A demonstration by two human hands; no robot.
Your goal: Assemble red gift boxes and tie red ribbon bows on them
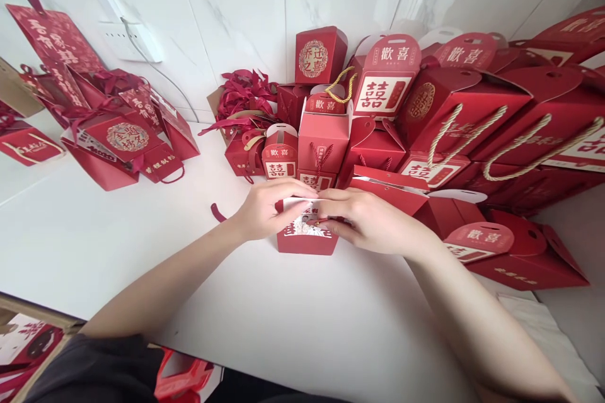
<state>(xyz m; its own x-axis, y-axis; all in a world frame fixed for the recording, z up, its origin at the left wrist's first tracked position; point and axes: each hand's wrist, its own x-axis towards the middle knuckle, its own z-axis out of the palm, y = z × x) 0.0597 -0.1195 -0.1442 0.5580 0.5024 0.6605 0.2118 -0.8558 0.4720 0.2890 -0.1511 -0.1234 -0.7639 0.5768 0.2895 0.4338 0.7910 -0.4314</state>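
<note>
A small red gift box with white printing and dark characters on its front stands upright on the white table, between my two hands. My left hand grips its top edge from the left, the thumb in front and the fingers over the far side. From the right, my right hand closes on the upper edge and right side, fingertips meeting those of the left near the top. My fingers hide part of the box's top. A short dark red ribbon piece lies left of my left wrist.
Stacked red gift boxes fill the back and right, some with rope handles. Red ribbons are heaped behind my left hand. More boxes stand at left near a wall socket. A red plastic item is below the table's front edge.
</note>
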